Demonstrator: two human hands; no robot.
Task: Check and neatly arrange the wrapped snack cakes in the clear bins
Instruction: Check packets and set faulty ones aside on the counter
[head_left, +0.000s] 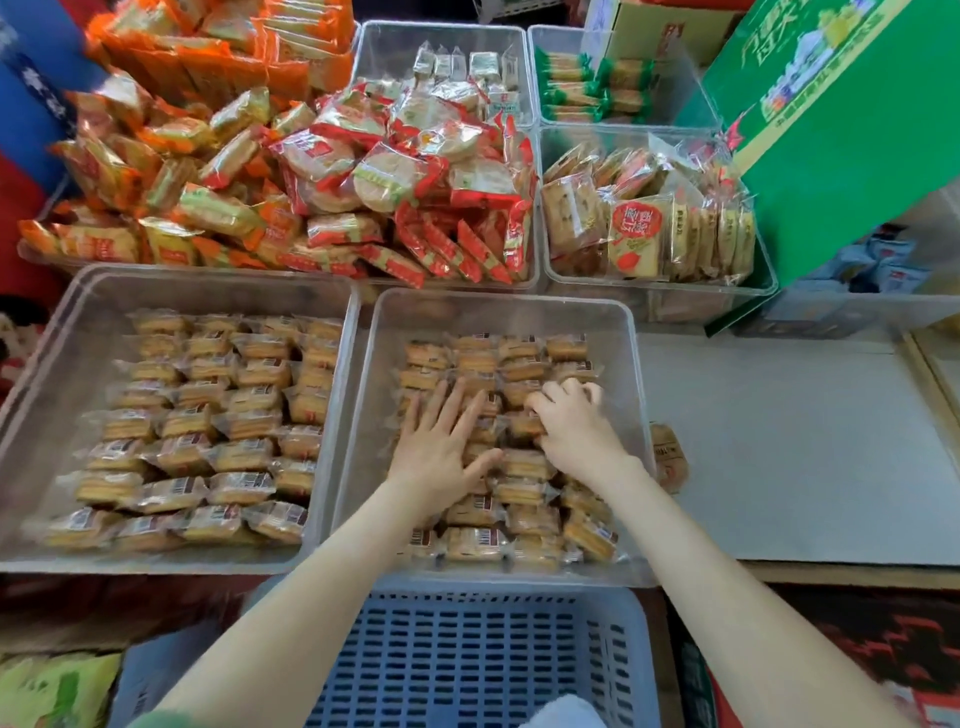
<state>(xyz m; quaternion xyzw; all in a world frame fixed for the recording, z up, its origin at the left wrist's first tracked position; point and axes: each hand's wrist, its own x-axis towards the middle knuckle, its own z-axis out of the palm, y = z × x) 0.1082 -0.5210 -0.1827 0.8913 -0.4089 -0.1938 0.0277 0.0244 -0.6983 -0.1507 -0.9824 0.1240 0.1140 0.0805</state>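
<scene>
A shop selling snacks. Clear bins (498, 306) of wrapped snack cakes (208, 426) fill the frame's middle. Printed cartons (831, 130) stand upper right.

The left bin (62, 364) and the right bin (493, 317) sit side by side, cakes (208, 415) in rows in both. My left hand (441, 441) lies flat on the right bin's cakes. My right hand (571, 431) curls on one just beside it. A basket (467, 649) sits nearer me, below my arms.
</scene>
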